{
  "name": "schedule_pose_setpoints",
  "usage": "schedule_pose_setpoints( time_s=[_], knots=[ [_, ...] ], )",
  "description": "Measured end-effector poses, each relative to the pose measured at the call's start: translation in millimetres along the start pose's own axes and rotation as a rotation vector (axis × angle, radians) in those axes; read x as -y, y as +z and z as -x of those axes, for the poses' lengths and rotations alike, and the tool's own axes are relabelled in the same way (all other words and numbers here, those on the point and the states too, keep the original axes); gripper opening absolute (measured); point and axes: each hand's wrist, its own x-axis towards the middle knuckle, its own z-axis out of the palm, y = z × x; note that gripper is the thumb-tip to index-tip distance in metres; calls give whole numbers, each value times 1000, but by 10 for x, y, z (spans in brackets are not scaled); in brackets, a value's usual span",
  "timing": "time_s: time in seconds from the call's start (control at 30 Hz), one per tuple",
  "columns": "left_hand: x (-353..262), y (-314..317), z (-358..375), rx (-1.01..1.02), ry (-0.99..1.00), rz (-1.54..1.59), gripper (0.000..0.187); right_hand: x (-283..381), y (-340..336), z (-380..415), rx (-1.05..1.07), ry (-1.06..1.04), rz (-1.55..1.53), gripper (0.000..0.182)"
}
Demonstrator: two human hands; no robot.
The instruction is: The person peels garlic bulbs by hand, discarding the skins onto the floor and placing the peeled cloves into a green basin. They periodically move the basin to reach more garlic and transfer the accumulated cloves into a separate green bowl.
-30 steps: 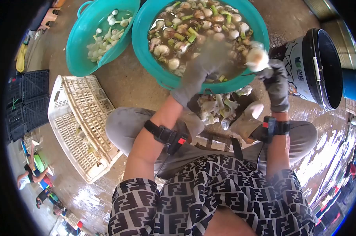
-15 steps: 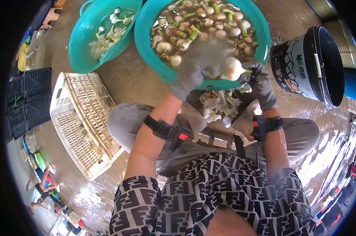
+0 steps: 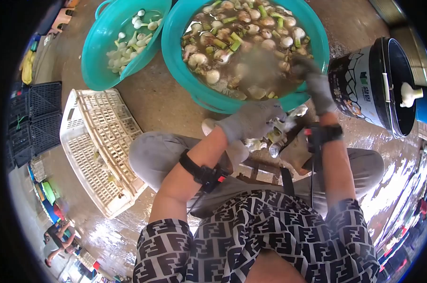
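Note:
My left hand [image 3: 253, 120], in a grey glove, hovers low over the pile of garlic peels [image 3: 274, 137] between my feet. Its fingers are curled, and I cannot tell what is in them. Over the right rim of the large teal tub [image 3: 175, 61] reaches my right hand [image 3: 314, 82], also gloved, its fingers smeared by motion. Muddy water in the tub carries many garlic bulbs [image 3: 198, 59] with green stem stubs. A pale garlic bulb [image 3: 409, 95] with a short stem appears at the mouth of the black bucket [image 3: 364, 87], apart from both hands.
A smaller teal basin [image 3: 93, 56] at upper left holds cleaner white garlic bulbs [image 3: 124, 49]. Left of my knee stands a white plastic crate [image 3: 100, 151]. Black crates [image 3: 34, 118] are stacked farther left. A blue container [image 3: 426, 106] sits behind the bucket. The floor [image 3: 142, 101] is wet.
The bulb between my hands has been let go and now shows at the bucket's mouth. My left hand has dropped towards the peels; my right hand has moved up over the tub's rim.

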Motion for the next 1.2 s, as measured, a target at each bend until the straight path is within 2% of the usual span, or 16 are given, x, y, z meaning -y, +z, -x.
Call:
schedule_pose_setpoints(
  time_s=[0.03, 0.1, 0.17, 0.23, 0.37, 0.47, 0.57, 0.67, 0.77, 0.8, 0.87, 0.93, 1.03, 1.13, 1.2],
  knots=[
    [-9, 16, 1, -43, -8, -6, 20, -289, 203, -148, 31, -100, 576, 50],
    [17, 8, 1, -101, -44, -6, 23, -342, 595, -261, 199, 37, 1152, 55],
    [110, -47, -1, -131, -93, -3, 28, -279, 712, -289, 323, 305, 1107, 56],
    [216, -90, -13, -217, -112, 11, 35, -499, 738, -320, 315, 374, 1048, 56],
    [139, -257, 7, -352, -252, -17, 52, -546, 548, -219, 248, 94, 1080, 51],
    [302, -166, -25, -425, -193, -86, 59, -6, 488, -81, 279, 314, 646, 47],
    [360, -130, -44, -331, -204, -41, 65, 139, 508, 7, 324, 167, 344, 47],
    [382, -194, -50, -458, -142, 130, 71, 671, 696, 320, 220, 112, -50, 29],
    [309, -237, -65, -638, -103, 127, 78, 430, 709, 335, 168, 316, -743, 29],
    [267, -236, -58, -621, -101, 85, 81, 409, 714, 299, 143, 377, -610, 29],
    [190, -212, -49, -655, -80, 50, 81, 280, 753, 298, 175, 71, -207, 36],
    [174, -210, -75, -700, -14, -30, 81, 208, 806, 313, 131, -426, 229, 38],
    [170, -232, -85, -688, -5, -73, 82, 317, 801, 357, 126, -489, 299, 38],
    [149, -236, -51, -620, -12, 4, 76, 553, 819, 413, 141, -230, 124, 34],
    [182, -194, -77, -605, 14, 97, 79, 541, 787, 396, 133, -301, 285, 30]
  ],
)
